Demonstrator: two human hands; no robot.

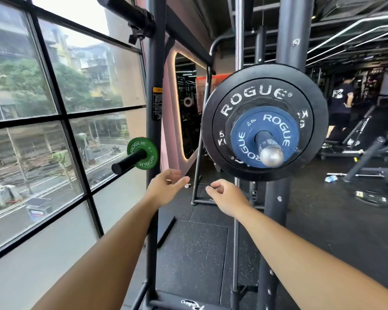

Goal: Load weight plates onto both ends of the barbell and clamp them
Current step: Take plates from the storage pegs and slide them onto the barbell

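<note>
The barbell's end (271, 155) points at me, its silver tip bare, with no clamp on it. On the sleeve sit a large black Rogue plate (251, 95) and a small blue Rogue plate (246, 135) in front of it. A small green Rogue plate (150, 156) hangs on a black storage peg at the rack's left upright. My left hand (166, 186) and my right hand (224, 198) are stretched forward below the plates, fingers loosely curled, holding nothing. A black collar clamp (137, 33) sits on an upper peg at the top left.
The rack's dark uprights (154, 86) stand left and right of the bar. A large window fills the left side. A thin black frame stands behind my hands. Benches, a plate on the floor (372, 199) and a person (341, 108) are at the far right.
</note>
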